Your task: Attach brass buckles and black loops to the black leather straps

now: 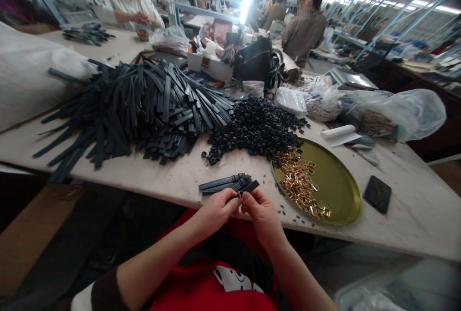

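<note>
My left hand (227, 204) and my right hand (256, 204) meet at the table's front edge, both pinching one dark strap (249, 186) with a small gold-coloured glint between the fingertips. Just behind them lies a small stack of dark straps (219, 184). A large heap of dark strips (144, 104) spreads at the left, beside a pile of small black loops (255, 126). Gold buckles (297, 176) lie on the left side of a round gold tray (340, 181) to the right of my hands.
A black phone (377, 194) lies right of the tray. Plastic bags (414, 112), a white paper roll (338, 132) and a black bag (255, 61) stand farther back. One person (126, 6) sits across the table at the left; another (304, 23) is behind at the right.
</note>
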{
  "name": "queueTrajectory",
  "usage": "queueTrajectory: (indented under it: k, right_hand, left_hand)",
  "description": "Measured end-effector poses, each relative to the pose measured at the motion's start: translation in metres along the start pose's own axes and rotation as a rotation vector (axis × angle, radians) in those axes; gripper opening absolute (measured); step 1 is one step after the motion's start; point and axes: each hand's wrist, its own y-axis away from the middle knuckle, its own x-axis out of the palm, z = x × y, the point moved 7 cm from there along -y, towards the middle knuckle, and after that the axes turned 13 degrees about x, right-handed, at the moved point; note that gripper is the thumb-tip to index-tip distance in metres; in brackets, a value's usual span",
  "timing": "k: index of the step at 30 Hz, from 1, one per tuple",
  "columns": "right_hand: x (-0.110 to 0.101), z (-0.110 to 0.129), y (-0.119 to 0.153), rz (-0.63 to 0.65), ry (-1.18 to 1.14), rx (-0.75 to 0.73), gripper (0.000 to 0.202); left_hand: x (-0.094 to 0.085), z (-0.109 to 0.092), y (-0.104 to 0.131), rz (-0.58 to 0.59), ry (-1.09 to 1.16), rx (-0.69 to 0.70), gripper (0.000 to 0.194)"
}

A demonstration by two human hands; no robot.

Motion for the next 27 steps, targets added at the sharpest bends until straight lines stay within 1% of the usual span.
queueTrajectory:
  k: [3, 5, 8, 10, 12, 15, 17, 19, 21, 24, 27]
  right_hand:
    - [0.000, 0.003, 0.004, -0.085, 0.094, -0.068, 0.018]
    - [0.001, 0.006, 0.003, -0.088, 0.126, -0.068, 0.019]
    - [0.003, 0.008, -0.003, -0.059, 0.134, -0.052, 0.020]
    - [0.004, 0.007, -0.007, -0.034, 0.141, -0.025, 0.021]
    - [0.004, 0.001, -0.012, -0.004, 0.094, 0.055, 0.021]
    - [0.003, -0.012, -0.018, 0.053, -0.101, 0.227, 0.023]
    - [0.004, -0.016, -0.022, 0.091, -0.195, 0.284, 0.023]
    - [0.006, -0.017, -0.024, 0.132, -0.183, 0.278, 0.021]
    - [0.007, -0.016, -0.026, 0.161, -0.120, 0.246, 0.018]
    - [0.003, -0.016, -0.028, 0.148, -0.072, 0.227, 0.019]
    - [0.001, -0.017, -0.027, 0.130, -0.079, 0.239, 0.019]
  left_hand:
    - [0.002, 0.009, 0.003, 0.030, 0.155, -0.122, 0.026]
    - [0.004, 0.013, 0.005, 0.048, 0.258, -0.173, 0.025]
    - [0.002, 0.020, 0.004, 0.029, 0.342, -0.207, 0.025]
    - [-0.001, 0.026, 0.002, 0.007, 0.340, -0.230, 0.026]
    - [-0.003, 0.032, -0.001, 0.002, 0.317, -0.242, 0.026]
    - [-0.003, 0.037, -0.005, 0.024, 0.311, -0.263, 0.025]
    - [-0.003, 0.041, -0.007, 0.024, 0.316, -0.291, 0.026]
    - [-0.003, 0.044, -0.009, 0.007, 0.301, -0.299, 0.027]
    - [-0.005, 0.045, -0.013, -0.014, 0.254, -0.263, 0.028]
    - [-0.007, 0.045, -0.017, -0.025, 0.170, -0.217, 0.026]
    - [-0.004, 0.045, -0.017, -0.008, 0.176, -0.273, 0.025]
